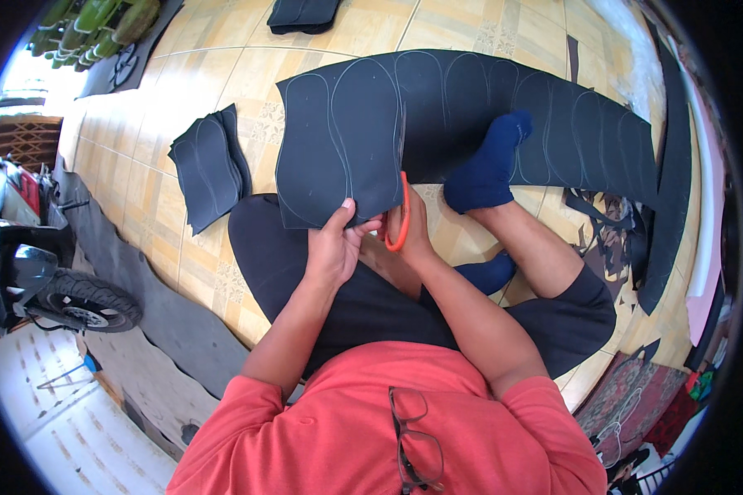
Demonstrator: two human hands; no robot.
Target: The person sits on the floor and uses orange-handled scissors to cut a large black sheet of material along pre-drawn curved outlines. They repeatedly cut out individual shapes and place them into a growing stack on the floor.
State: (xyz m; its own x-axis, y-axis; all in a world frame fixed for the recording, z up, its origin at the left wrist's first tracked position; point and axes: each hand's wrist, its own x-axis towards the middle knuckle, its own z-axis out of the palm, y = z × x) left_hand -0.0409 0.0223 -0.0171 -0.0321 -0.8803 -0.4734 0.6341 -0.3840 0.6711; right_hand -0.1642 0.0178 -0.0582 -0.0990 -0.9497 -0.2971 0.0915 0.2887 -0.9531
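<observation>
From the head view, a person sat on a tiled floor (173,239) with a long black rubber sheet (470,107) spread across the lap and out to the right. Pale outlines of shoe soles were drawn over the sheet, side by side. The left hand (334,247) gripped the near left edge of the sheet, thumb on top and fingers closed tight on the material. The right hand (413,231) was clamped on the orange handles of a pair of scissors (400,210), just right of the left hand and almost touching it. The blades pointed away into the sheet along a cut that ran between two outlines; the blades themselves were hard to make out against the black.

A foot in a blue sock (487,165) rested on the sheet just right of the cut, and the other blue sock (487,272) lay nearer, under the knee. A small stack of cut black pieces (210,169) lay on the floor to the left, well apart from the sheet. Black scraps (594,223) lay on the right. A pair of glasses (417,445) hung on the red shirt (330,429). A motorbike (33,272) stood far left.
</observation>
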